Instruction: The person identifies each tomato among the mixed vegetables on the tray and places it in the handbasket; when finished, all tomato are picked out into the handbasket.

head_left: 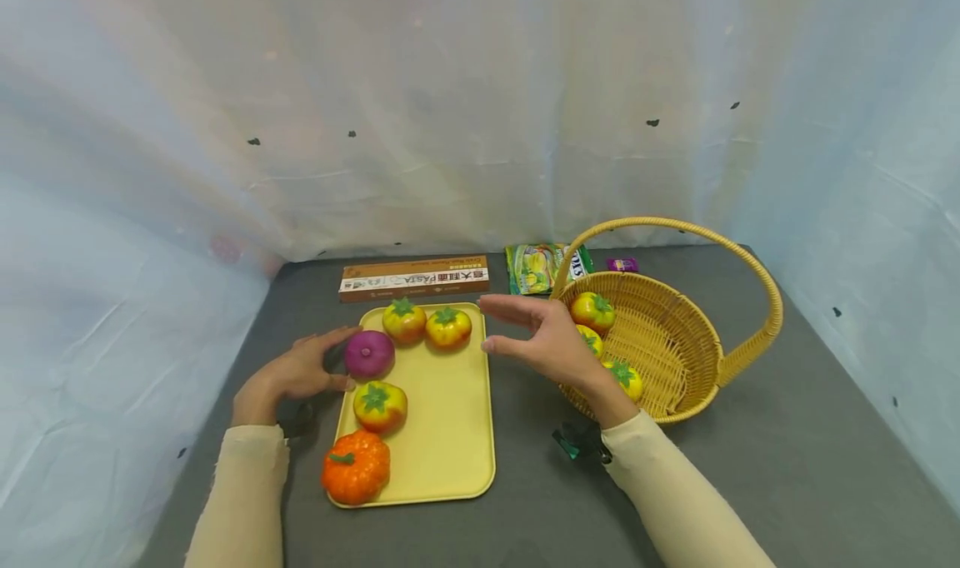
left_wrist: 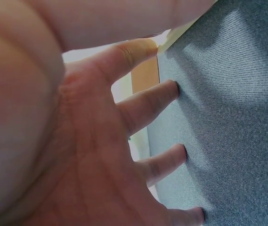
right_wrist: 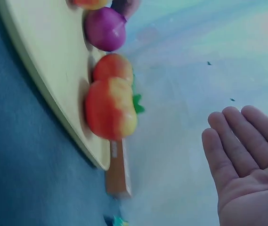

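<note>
On the yellow tray (head_left: 442, 435) lie a purple onion (head_left: 370, 354), an orange pumpkin (head_left: 356, 468) and three yellow-red, tomato-like fruits (head_left: 380, 407) with green leaf tops. My left hand (head_left: 296, 370) is at the tray's left edge beside the onion, thumb and fingers spread around its outer side. In the left wrist view its fingers (left_wrist: 148, 108) reach down toward the grey cloth; whether they touch the tray is unclear. My right hand (head_left: 555, 343) hovers between tray and basket, holding nothing. Its fingers (right_wrist: 242, 141) are extended, with the thumb apart.
A wicker basket (head_left: 675, 343) with a tall handle stands at the right, holding several similar fruits (head_left: 592, 310). Behind the tray lies a long pasta box (head_left: 414, 278). A green packet (head_left: 534, 268) and a small purple packet (head_left: 622, 265) lie near the back curtain.
</note>
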A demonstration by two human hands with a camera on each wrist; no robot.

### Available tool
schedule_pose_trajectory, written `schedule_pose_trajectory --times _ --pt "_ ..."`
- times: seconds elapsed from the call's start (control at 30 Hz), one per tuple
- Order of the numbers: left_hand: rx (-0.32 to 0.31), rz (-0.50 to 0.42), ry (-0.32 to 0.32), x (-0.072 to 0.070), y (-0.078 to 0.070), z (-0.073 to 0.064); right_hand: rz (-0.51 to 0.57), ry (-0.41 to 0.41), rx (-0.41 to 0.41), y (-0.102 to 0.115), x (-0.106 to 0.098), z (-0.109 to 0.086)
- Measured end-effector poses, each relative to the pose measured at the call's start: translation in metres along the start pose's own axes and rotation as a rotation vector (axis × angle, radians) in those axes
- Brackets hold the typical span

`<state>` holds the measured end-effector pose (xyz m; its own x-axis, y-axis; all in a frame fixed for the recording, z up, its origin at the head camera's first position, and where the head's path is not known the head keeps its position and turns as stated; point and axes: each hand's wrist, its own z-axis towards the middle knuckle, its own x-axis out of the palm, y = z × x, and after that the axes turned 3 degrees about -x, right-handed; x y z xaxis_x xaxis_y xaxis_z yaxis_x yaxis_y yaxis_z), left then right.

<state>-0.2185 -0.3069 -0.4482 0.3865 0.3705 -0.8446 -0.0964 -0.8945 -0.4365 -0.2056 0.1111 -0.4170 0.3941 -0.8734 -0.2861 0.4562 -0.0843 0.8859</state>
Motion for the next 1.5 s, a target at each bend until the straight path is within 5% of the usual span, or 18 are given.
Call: schedule_pose_trajectory --times 0.23,0.6,0.93,1.23,1.5 --pt "-0.003 -0.005 -0.001 -0.001 -0.001 0.002 -0.047 -0.021 0.020 -0.013 0.026 0.021" --pt "-0.018 -0.006 0.004 -0.001 -0.001 0.000 -0.196 -0.198 0.195 -0.054 0.063 0.038" --pt "0.017 -0.003 -0.009 -0.001 0.000 -0.001 -0.255 -0.145 0.228 -0.072 0.065 0.043" --pt "0.006 -0.009 -0.003 0.000 0.000 -0.001 -0.263 -0.169 0.191 -0.067 0.063 0.034" --pt "-0.005 -0.011 -0.002 0.000 -0.002 -0.002 -0.142 -0.131 0.164 -0.013 0.049 0.011"
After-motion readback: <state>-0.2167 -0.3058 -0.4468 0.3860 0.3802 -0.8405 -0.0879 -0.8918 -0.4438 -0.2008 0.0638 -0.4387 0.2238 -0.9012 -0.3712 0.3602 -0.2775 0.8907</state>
